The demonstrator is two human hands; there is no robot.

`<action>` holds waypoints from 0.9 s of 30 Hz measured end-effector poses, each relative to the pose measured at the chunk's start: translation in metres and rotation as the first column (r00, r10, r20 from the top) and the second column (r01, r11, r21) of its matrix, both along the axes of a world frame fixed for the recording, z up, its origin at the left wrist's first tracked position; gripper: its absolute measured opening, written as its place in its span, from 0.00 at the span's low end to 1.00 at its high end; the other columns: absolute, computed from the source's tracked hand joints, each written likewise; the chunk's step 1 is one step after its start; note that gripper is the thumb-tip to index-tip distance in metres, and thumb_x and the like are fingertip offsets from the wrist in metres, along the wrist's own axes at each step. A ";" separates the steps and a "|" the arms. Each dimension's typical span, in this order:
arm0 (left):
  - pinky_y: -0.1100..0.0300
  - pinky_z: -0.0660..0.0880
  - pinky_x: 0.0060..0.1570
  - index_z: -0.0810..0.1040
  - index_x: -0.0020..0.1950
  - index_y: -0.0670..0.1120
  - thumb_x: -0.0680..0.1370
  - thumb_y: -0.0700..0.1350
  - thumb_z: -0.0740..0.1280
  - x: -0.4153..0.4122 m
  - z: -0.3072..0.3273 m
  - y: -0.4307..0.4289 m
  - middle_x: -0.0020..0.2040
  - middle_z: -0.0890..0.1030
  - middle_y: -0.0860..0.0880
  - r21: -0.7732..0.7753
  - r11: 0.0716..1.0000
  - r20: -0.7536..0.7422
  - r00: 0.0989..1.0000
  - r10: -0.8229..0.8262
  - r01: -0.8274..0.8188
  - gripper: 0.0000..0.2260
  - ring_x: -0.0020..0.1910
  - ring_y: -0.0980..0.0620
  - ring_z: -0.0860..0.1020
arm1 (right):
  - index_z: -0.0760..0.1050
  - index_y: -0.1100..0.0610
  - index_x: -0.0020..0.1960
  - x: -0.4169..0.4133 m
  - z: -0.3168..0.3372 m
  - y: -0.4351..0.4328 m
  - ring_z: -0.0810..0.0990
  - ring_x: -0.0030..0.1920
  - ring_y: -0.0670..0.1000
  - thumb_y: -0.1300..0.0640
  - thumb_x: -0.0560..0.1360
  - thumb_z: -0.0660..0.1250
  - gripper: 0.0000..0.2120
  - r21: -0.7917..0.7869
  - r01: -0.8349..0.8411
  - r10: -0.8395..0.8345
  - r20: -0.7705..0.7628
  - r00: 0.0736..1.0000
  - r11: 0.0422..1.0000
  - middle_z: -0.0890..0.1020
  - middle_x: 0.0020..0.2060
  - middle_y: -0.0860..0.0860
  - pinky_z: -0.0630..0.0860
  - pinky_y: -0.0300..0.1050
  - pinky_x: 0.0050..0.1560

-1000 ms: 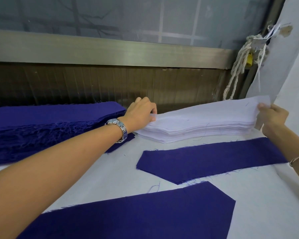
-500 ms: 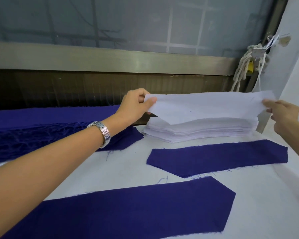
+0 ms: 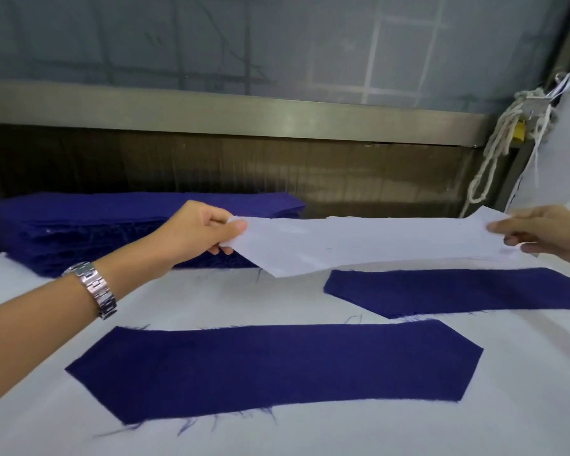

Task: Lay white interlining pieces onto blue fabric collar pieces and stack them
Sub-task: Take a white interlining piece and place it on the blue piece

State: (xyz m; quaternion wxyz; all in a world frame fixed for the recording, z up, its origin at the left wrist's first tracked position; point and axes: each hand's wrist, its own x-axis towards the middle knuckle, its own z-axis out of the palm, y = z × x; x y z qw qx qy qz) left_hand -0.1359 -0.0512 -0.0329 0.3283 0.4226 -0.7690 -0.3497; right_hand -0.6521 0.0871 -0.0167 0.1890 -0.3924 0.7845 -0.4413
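A white interlining piece (image 3: 359,243) hangs stretched in the air above the table. My left hand (image 3: 199,233) pinches its left end and my right hand (image 3: 540,232) pinches its right end. Just below it lies a blue collar piece (image 3: 458,291) flat on the white table (image 3: 277,301). A larger-looking blue collar piece (image 3: 277,366) lies nearer to me, flat and bare. The white interlining stack is hidden behind the held piece.
A thick stack of blue collar pieces (image 3: 96,225) sits at the back left against a dark wall. A metal rail (image 3: 244,110) runs above it. White cord (image 3: 494,153) hangs at the back right beside a white fabric panel.
Both hands have lifted one interlining piece off the white stack and carried it toward me and lower, over the far blue collar piece.
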 end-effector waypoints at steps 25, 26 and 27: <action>0.66 0.68 0.26 0.85 0.47 0.42 0.67 0.65 0.77 0.167 -0.031 0.025 0.36 0.83 0.46 0.551 0.832 0.314 0.909 -0.274 0.061 0.26 0.28 0.57 0.75 | 0.76 0.72 0.57 0.057 -0.060 0.018 0.79 0.33 0.49 0.52 0.74 0.77 0.25 0.450 -0.709 0.607 0.372 0.702 0.543 0.83 0.41 0.63 0.73 0.37 0.29; 0.67 0.67 0.25 0.86 0.45 0.44 0.66 0.66 0.77 0.166 -0.031 0.027 0.35 0.83 0.47 0.547 0.835 0.330 0.903 -0.275 0.055 0.25 0.27 0.57 0.75 | 0.77 0.72 0.57 0.057 -0.061 0.019 0.79 0.32 0.48 0.51 0.74 0.77 0.25 0.473 -0.704 0.607 0.367 0.705 0.531 0.83 0.40 0.62 0.72 0.37 0.28; 0.67 0.66 0.25 0.86 0.44 0.46 0.65 0.67 0.76 0.164 -0.032 0.029 0.34 0.82 0.47 0.541 0.840 0.348 0.897 -0.274 0.047 0.25 0.26 0.58 0.74 | 0.77 0.71 0.58 0.057 -0.061 0.019 0.79 0.31 0.47 0.50 0.74 0.78 0.26 0.502 -0.690 0.605 0.352 0.714 0.522 0.84 0.40 0.62 0.71 0.37 0.28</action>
